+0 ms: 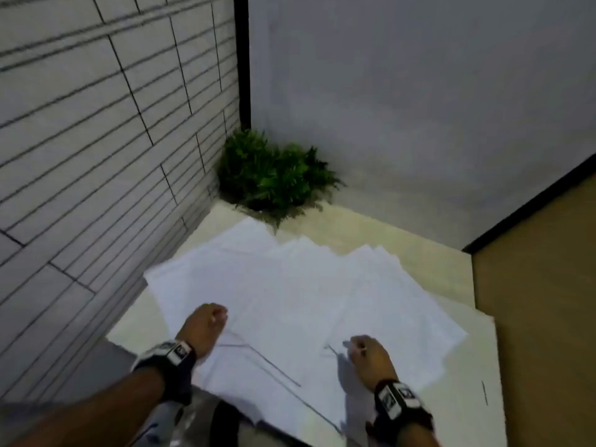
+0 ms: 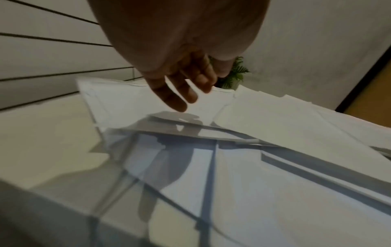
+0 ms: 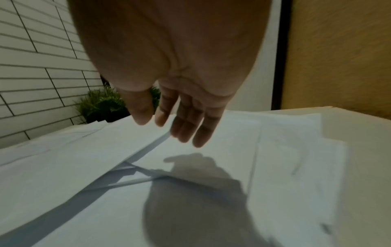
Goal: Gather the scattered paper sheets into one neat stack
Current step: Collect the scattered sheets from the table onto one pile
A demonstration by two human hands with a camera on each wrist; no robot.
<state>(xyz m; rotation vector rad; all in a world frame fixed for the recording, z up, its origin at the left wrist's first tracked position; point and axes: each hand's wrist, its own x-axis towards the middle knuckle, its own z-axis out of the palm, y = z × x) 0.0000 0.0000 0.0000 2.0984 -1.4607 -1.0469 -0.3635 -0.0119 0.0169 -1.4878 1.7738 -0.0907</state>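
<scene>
Several white paper sheets (image 1: 290,285) lie fanned and overlapping across a cream table (image 1: 419,233), some hanging over its near edge. My left hand (image 1: 217,316) hovers over the sheets' left near part, holding nothing. In the left wrist view its fingers (image 2: 180,93) hang relaxed above the paper (image 2: 264,175) and cast a shadow on it. My right hand (image 1: 356,343) hovers over the right near sheets, also holding nothing. The right wrist view shows its fingers (image 3: 190,127) loosely straight, a little above the paper (image 3: 74,167).
A green potted plant (image 1: 271,175) stands in the far corner of the table, just beyond the sheets. A tiled wall (image 1: 96,156) runs along the left, a grey wall (image 1: 419,108) behind. A brown panel (image 1: 532,301) borders the table's right side.
</scene>
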